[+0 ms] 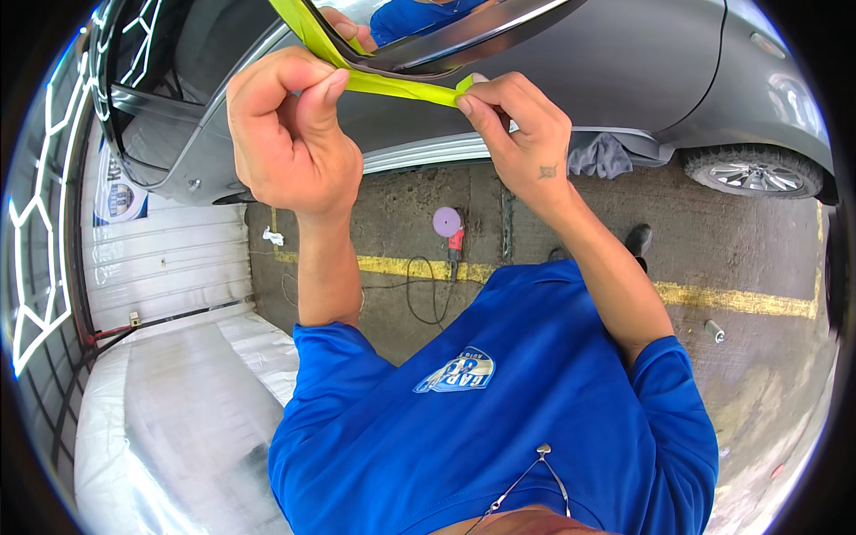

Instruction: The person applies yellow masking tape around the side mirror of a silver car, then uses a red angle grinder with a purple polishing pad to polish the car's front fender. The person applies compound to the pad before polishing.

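Observation:
A strip of yellow-green masking tape runs along the lower edge of a car's side mirror, whose glass reflects a blue shirt and fingers. My left hand pinches the tape between thumb and forefinger near the mirror housing's corner. Farther right, my right hand grips the strip's other end, where a short piece folds up at the fingertips. Between the two hands the tape spans taut, close under the dark mirror rim. The grey car door lies behind.
A polisher with a purple pad lies on the concrete floor, its cord looped nearby. A grey cloth hangs at the car's side step. The front wheel is at right, a small can below it. White sheeting covers something at lower left.

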The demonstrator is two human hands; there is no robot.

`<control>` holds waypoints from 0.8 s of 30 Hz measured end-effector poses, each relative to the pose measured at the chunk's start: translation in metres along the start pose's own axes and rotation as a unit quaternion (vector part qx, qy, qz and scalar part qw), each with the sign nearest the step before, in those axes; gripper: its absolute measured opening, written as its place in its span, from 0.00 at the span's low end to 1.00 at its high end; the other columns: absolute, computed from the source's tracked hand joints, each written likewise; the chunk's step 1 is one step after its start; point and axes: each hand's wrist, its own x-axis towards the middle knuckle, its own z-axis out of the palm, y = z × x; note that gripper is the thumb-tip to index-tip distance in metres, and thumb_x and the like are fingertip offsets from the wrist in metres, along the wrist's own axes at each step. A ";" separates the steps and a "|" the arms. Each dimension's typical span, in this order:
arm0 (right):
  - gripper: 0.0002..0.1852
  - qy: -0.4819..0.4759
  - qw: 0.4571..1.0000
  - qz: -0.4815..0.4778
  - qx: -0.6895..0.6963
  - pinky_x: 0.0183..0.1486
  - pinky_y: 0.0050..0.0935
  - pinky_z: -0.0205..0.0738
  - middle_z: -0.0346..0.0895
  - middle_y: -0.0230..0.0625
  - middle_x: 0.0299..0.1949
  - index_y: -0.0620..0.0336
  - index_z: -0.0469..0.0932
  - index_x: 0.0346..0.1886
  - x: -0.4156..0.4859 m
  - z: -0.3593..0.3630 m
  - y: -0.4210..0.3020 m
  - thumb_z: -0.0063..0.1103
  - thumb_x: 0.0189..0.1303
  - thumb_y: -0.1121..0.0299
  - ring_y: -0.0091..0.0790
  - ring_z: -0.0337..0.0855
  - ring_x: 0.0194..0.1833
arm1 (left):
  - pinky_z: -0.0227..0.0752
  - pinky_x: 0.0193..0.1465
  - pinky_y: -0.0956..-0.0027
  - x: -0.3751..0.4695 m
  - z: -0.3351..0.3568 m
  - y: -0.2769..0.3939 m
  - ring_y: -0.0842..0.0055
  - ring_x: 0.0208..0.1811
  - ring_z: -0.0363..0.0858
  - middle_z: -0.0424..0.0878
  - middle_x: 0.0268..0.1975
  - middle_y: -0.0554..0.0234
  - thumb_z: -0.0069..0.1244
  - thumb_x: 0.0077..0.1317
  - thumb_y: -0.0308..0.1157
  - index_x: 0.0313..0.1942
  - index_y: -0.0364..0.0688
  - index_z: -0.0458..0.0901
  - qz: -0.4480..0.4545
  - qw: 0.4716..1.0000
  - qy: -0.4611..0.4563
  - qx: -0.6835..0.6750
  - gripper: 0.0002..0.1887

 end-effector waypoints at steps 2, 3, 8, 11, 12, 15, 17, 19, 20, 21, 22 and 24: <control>0.04 0.010 0.999 -0.031 -0.013 0.27 0.26 0.70 0.77 0.33 0.29 0.61 0.83 0.34 -0.001 -0.001 0.000 0.71 0.57 0.75 0.27 0.75 0.24 | 0.81 0.51 0.58 0.000 0.004 -0.003 0.68 0.37 0.82 0.79 0.33 0.52 0.53 0.70 0.21 0.41 0.31 0.73 0.012 1.000 0.008 -0.026 0.05; 0.05 0.017 0.999 -0.043 -0.015 0.27 0.26 0.71 0.78 0.33 0.29 0.61 0.83 0.34 -0.002 -0.001 0.001 0.71 0.57 0.75 0.27 0.76 0.25 | 0.81 0.51 0.55 0.001 0.005 -0.004 0.66 0.37 0.82 0.79 0.33 0.52 0.52 0.70 0.21 0.41 0.31 0.72 0.016 0.999 0.011 -0.035 0.06; 0.05 0.030 0.997 -0.072 -0.015 0.27 0.26 0.72 0.77 0.33 0.29 0.60 0.83 0.34 -0.001 0.001 0.004 0.72 0.56 0.75 0.28 0.77 0.24 | 0.84 0.47 0.51 0.005 -0.001 -0.015 0.60 0.34 0.83 0.76 0.34 0.51 0.52 0.70 0.21 0.41 0.30 0.70 0.025 0.999 -0.003 -0.046 0.07; 0.05 0.031 0.997 -0.066 -0.019 0.27 0.26 0.72 0.77 0.32 0.29 0.60 0.83 0.34 0.003 0.003 0.007 0.72 0.56 0.75 0.27 0.77 0.24 | 0.86 0.39 0.57 0.005 -0.001 -0.021 0.56 0.35 0.86 0.74 0.39 0.52 0.53 0.69 0.19 0.41 0.29 0.70 0.058 0.997 -0.014 -0.048 0.08; 0.05 0.029 0.998 -0.059 -0.018 0.27 0.26 0.72 0.77 0.32 0.29 0.59 0.83 0.34 0.005 0.003 0.008 0.72 0.56 0.75 0.27 0.77 0.24 | 0.86 0.40 0.57 0.005 0.000 -0.021 0.57 0.35 0.86 0.74 0.40 0.52 0.53 0.69 0.19 0.41 0.29 0.70 0.062 0.997 -0.011 -0.042 0.08; 0.03 0.020 0.996 -0.080 -0.021 0.27 0.21 0.68 0.78 0.32 0.30 0.65 0.83 0.36 0.011 0.006 0.012 0.69 0.61 0.78 0.22 0.74 0.26 | 0.85 0.42 0.53 0.003 0.006 -0.021 0.62 0.31 0.83 0.77 0.36 0.51 0.53 0.70 0.21 0.42 0.31 0.69 0.065 0.998 0.022 -0.009 0.08; 0.04 0.030 0.996 -0.075 -0.033 0.27 0.25 0.72 0.78 0.31 0.30 0.60 0.83 0.36 0.014 0.008 0.014 0.70 0.58 0.75 0.25 0.77 0.25 | 0.85 0.45 0.52 0.003 0.010 -0.019 0.65 0.31 0.82 0.78 0.36 0.50 0.54 0.70 0.23 0.43 0.33 0.69 0.057 0.997 0.040 0.012 0.09; 0.05 0.040 0.996 -0.069 -0.028 0.27 0.27 0.73 0.78 0.31 0.29 0.57 0.84 0.36 0.016 0.011 0.015 0.71 0.57 0.73 0.27 0.78 0.24 | 0.84 0.47 0.55 0.004 0.012 -0.016 0.65 0.35 0.84 0.79 0.39 0.51 0.55 0.69 0.23 0.43 0.33 0.70 0.052 0.997 0.045 0.026 0.10; 0.05 0.045 0.997 -0.066 -0.019 0.27 0.27 0.73 0.78 0.31 0.29 0.57 0.84 0.36 0.016 0.012 0.015 0.71 0.58 0.73 0.27 0.78 0.24 | 0.83 0.49 0.57 0.003 0.012 -0.014 0.66 0.37 0.84 0.79 0.40 0.51 0.56 0.69 0.23 0.44 0.34 0.70 0.019 0.998 0.060 -0.002 0.11; 0.05 0.045 0.997 -0.056 -0.007 0.27 0.27 0.73 0.78 0.30 0.29 0.57 0.84 0.36 0.017 0.013 0.015 0.71 0.58 0.73 0.27 0.79 0.24 | 0.82 0.50 0.59 0.000 0.012 -0.011 0.66 0.39 0.84 0.79 0.41 0.52 0.57 0.69 0.24 0.44 0.34 0.70 -0.005 0.997 0.072 -0.029 0.11; 0.05 0.052 0.997 -0.061 -0.009 0.27 0.27 0.73 0.78 0.30 0.29 0.57 0.84 0.37 0.017 0.014 0.015 0.71 0.58 0.73 0.27 0.78 0.24 | 0.81 0.51 0.61 -0.002 0.009 -0.008 0.67 0.40 0.83 0.79 0.41 0.53 0.57 0.68 0.24 0.44 0.35 0.71 -0.051 0.993 0.090 -0.049 0.11; 0.05 0.057 0.997 -0.058 -0.007 0.27 0.27 0.73 0.78 0.31 0.29 0.57 0.84 0.37 0.017 0.016 0.015 0.71 0.58 0.73 0.27 0.78 0.24 | 0.80 0.53 0.65 -0.006 0.003 -0.005 0.70 0.43 0.83 0.80 0.41 0.55 0.58 0.68 0.25 0.44 0.36 0.72 -0.114 0.987 0.092 -0.063 0.11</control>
